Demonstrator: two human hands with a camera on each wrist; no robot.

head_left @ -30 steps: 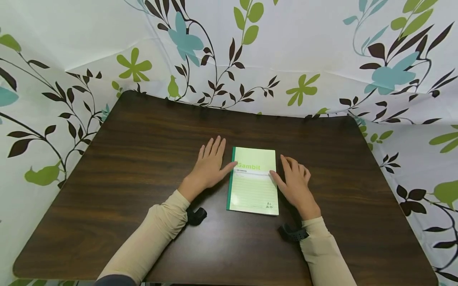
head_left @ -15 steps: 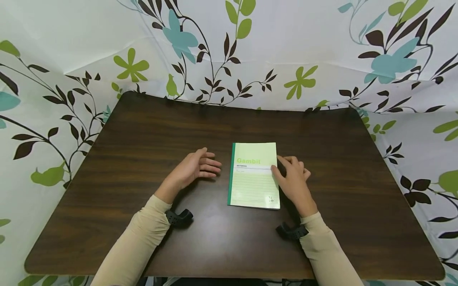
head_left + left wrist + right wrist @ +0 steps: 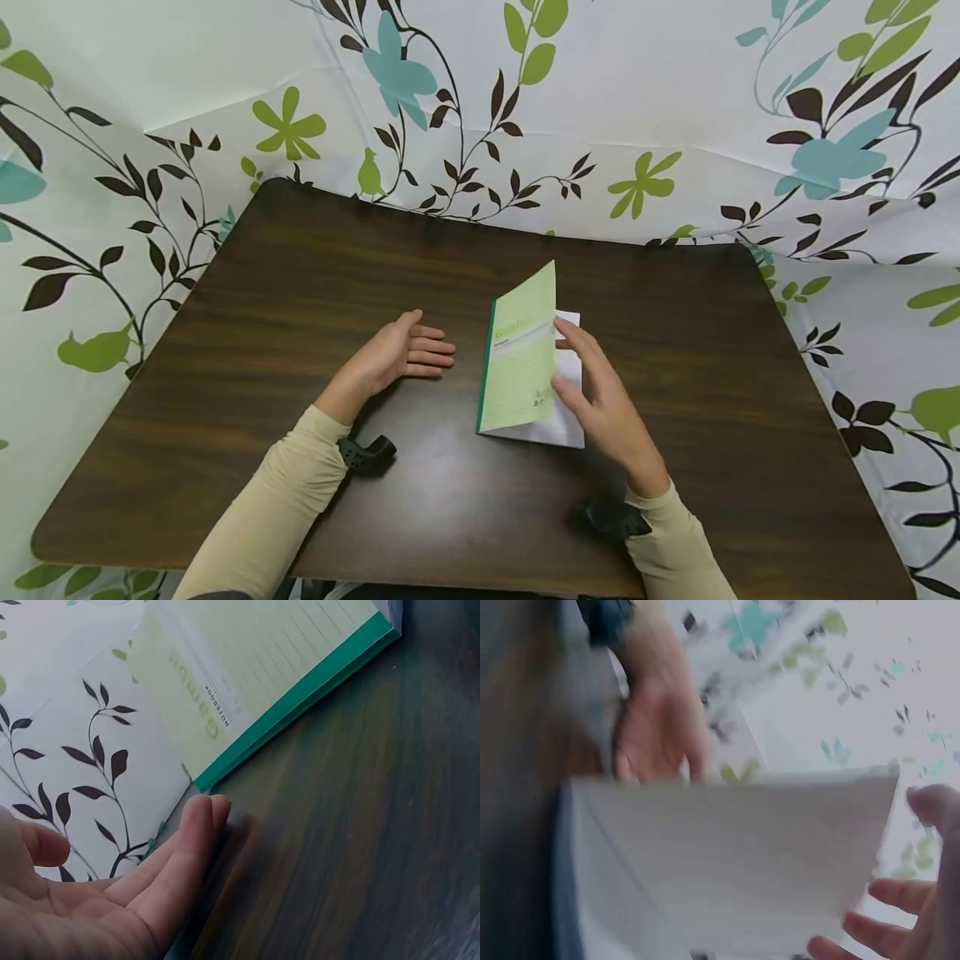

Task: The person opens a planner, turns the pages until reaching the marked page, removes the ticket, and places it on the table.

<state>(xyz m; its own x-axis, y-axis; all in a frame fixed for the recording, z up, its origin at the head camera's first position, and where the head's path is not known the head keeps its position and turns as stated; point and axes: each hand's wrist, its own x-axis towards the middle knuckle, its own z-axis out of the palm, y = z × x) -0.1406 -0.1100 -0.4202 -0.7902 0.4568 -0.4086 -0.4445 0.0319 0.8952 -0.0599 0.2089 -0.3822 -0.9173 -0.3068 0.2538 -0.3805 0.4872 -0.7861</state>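
A notebook (image 3: 520, 360) with a pale green cover and dark green spine lies on the brown table, its front cover raised and tilted over white inner pages (image 3: 567, 392). Along the raised cover's free edge is my right hand (image 3: 611, 408), thumb and fingers apart and slightly bent. In the right wrist view, these fingers (image 3: 900, 894) are by the edge of the cover's blank inner side (image 3: 742, 855); exact contact is blurred. My left hand (image 3: 393, 357) is left of the spine, palm turned inward, fingers extended, holding nothing. The left wrist view shows its fingertips near the spine (image 3: 300, 697).
The dark wood-grain table (image 3: 300, 275) has rounded corners and extends on all sides of the notebook. A white curtain (image 3: 585, 100) with leaf and flower prints hangs behind it and at both sides. Black bands (image 3: 367, 455) are worn on both wrists.
My left hand has left the notebook, moved left and turned its palm inward. The front cover has risen from flat toward the left, with my right hand at its edge.
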